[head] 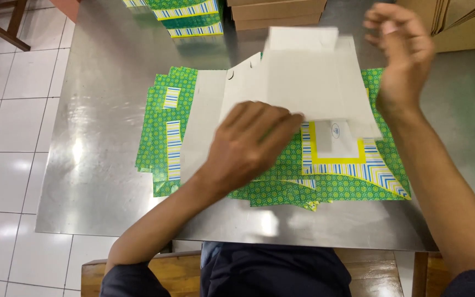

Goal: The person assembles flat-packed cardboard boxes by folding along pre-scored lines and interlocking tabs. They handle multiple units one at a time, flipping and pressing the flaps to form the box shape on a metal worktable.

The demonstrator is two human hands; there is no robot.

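One flat box blank lay white side up on a stack of green patterned blanks near the middle of the steel table. The left hand pressed flat on the near edge of the white blank, fingers spread narrow and gripping nothing that could be seen. The right hand hovered above the blank's far right corner, fingers loosely curled; whether it pinched a flap could not be told, the hand being blurred. One flap at the far edge of the blank stood partly raised, and a side panel to the left of the left hand lay bent down, so folding looked begun but far from done: no walls stood up, no box shape yet. Beneath the blank the stack looked many sheets thick, all still flat, which suggested most of the work remained. Beyond the blank, at the table's far edge, sat a pile of folded green boxes and brown cardboard cartons, likely finished pieces. A wooden bench showed on the near side of the table.
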